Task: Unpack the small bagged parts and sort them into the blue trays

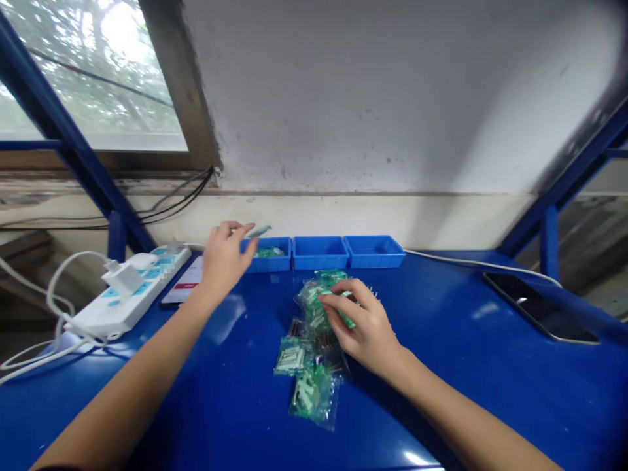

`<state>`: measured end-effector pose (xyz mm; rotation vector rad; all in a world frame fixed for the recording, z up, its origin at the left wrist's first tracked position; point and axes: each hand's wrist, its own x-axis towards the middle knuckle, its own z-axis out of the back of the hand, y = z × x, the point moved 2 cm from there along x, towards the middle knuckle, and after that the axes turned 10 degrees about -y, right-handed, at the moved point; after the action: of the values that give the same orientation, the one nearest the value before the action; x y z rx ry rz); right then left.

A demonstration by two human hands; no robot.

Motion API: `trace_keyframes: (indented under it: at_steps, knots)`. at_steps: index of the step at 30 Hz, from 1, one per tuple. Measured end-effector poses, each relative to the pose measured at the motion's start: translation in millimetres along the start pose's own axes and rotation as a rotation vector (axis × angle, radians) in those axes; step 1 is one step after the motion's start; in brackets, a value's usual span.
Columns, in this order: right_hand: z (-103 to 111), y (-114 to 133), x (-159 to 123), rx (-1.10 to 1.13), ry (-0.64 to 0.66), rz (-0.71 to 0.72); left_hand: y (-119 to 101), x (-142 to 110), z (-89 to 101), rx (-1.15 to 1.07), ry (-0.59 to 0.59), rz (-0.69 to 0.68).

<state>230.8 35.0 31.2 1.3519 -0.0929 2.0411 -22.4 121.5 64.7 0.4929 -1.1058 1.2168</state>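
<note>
My left hand is raised over the left blue bin, with a small green packet at its thumb and fingertips. The packet is slightly blurred. Inside that bin lie more green packets. Fingers bent and apart, my right hand hovers at the right side of a pile of clear and green plastic packets; whether it touches them I cannot tell. Nearer me are a packet of white pegs, a packet of dark screw-like pieces and another green-and-white packet.
Two more blue bins, the middle one and the right one, stand against the wall. A white power strip with cables and a lit phone lie left. A dark phone lies right on the blue table.
</note>
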Motion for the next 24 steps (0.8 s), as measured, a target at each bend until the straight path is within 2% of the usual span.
trace_keyframes:
  at_steps: [3, 4, 6, 8, 9, 12, 18, 24]
  knots:
    - [-2, -9, 2, -0.036, 0.063, -0.108, 9, -29, -14.7, 0.080, 0.152, 0.005]
    - [-2, -16, 2, -0.050, 0.079, -0.167, 7, -42, -18.7, 0.062, 0.257, 0.031]
    - [-2, -32, 2, -0.067, 0.092, -0.287, -4, -65, -24.4, -0.027, 0.520, 0.061]
    - [-1, -46, 1, -0.069, 0.093, -0.370, -17, -76, -25.3, -0.088, 0.651, 0.040]
    - [-1, -52, 0, -0.068, 0.087, -0.392, -22, -78, -25.1, -0.101, 0.681, 0.030]
    - [-2, -57, -2, -0.063, 0.082, -0.400, -28, -76, -25.4, -0.105, 0.708, 0.038]
    - [-10, -43, -3, -0.079, 0.183, -0.339, -27, -73, -24.2, -0.140, 0.681, 0.110]
    - [-14, -39, -5, -0.085, 0.241, -0.302, -54, -73, -29.6, -0.339, 0.633, 0.302]
